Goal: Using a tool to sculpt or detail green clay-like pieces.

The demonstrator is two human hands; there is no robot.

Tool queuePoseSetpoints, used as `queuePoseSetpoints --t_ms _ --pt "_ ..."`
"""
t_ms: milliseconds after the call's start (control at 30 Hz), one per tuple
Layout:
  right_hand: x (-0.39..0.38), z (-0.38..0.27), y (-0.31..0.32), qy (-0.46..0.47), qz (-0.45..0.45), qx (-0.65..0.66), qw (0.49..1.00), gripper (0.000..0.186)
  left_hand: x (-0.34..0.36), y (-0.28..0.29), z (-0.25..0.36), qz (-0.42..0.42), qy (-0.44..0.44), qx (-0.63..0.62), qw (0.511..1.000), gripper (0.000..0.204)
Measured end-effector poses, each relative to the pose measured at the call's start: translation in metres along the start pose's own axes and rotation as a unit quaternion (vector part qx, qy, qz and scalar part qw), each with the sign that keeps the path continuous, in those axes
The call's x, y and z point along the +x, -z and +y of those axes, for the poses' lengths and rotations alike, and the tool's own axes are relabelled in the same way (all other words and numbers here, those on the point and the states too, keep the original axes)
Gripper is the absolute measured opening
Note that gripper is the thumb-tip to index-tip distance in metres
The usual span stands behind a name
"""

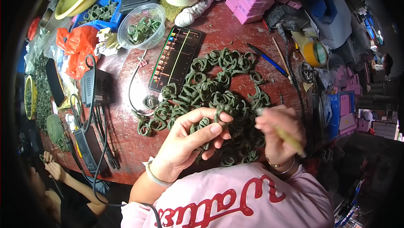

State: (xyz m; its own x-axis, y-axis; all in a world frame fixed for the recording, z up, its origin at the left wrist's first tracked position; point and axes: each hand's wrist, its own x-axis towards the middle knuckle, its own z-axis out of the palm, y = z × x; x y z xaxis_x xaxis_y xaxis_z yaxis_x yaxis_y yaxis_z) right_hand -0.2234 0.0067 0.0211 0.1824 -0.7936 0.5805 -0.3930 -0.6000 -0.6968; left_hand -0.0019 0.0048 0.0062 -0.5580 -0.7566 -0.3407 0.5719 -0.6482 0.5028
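Two-handed work over a heap of green rings point(206, 89), on the red bench point(240, 30), spread to the right and near side of the phone point(176, 57). Pinching a few rings point(204, 123) between thumb and fingers of the left hand point(185, 135), nearer than the phone; clasping a slim yellowish tool point(289, 141), blurred, in the right hand point(287, 123), farther right of the phone. Could lose a ring among look-alikes through a slackened left pinch. Could mar one with a hasty tool stroke. Could nudge more onto the phone with a careless wrist.
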Motion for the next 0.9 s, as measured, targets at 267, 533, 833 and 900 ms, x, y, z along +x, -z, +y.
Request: queuePoseSetpoints --t_ms 267,533,833,900 --pt "0.005 0.02 -0.005 -0.235 0.013 -0.021 0.972 0.018 0.006 0.008 -0.003 -0.01 -0.167 -0.029 0.986 0.02" --pt "0.01 0.013 -0.018 -0.074 -0.14 -0.168 0.973 0.035 -0.012 0.001 0.017 0.066 -0.165 -0.02 0.984 0.011" --pt "0.01 0.007 -0.013 -0.071 -0.163 -0.18 0.967 0.03 -0.067 0.064 0.043 0.474 -0.311 0.586 0.579 0.01" --pt "0.01 0.007 -0.014 -0.072 -0.166 -0.178 0.967 0.031 -0.072 0.084 0.037 0.437 -0.337 0.723 0.416 0.012"
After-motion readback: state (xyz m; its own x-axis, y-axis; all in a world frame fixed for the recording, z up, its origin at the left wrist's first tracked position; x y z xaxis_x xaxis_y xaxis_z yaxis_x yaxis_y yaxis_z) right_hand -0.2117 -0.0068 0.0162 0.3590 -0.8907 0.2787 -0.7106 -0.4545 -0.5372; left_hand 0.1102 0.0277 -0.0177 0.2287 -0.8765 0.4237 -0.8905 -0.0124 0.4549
